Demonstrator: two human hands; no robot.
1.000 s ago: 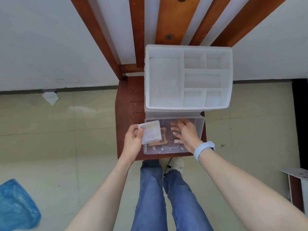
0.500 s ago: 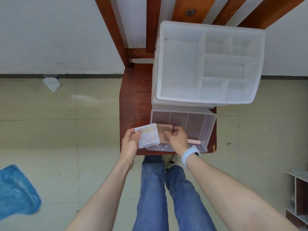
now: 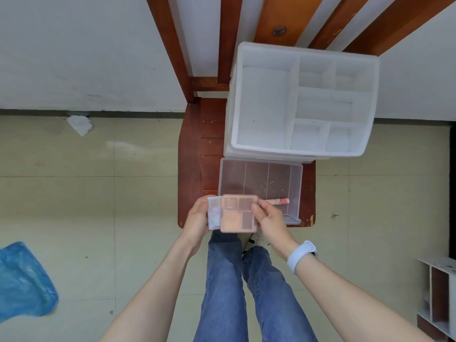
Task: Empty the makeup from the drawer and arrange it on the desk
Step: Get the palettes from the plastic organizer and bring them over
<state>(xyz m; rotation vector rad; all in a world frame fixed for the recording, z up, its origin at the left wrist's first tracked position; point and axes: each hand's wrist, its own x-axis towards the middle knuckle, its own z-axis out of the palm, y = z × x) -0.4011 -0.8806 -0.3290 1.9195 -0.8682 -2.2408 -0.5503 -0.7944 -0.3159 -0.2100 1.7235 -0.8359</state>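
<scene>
A clear plastic drawer (image 3: pixel 261 178) stands pulled out from under a white organiser (image 3: pixel 303 102) on a small reddish wooden desk (image 3: pixel 192 169). A pink tube (image 3: pixel 280 201) lies in the drawer near its front. My right hand (image 3: pixel 269 218) grips a pink eyeshadow palette (image 3: pixel 238 213) by its right edge, lifted over the drawer's front left corner. The palette rests on top of a white clear-lidded palette (image 3: pixel 213 215), which my left hand (image 3: pixel 197 218) holds from the left side. Most of the white palette is hidden under the pink one.
The white organiser has several open compartments on top. Wooden chair-back slats (image 3: pixel 227 40) rise behind the desk against a white wall. A crumpled white paper (image 3: pixel 80 124) and a blue plastic bag (image 3: pixel 22 282) lie on the tiled floor at left. A small shelf (image 3: pixel 439 292) stands at right.
My right hand has lifted the pink palette out of the drawer and brought it left onto the white palette in my left hand. The view has shifted closer.
</scene>
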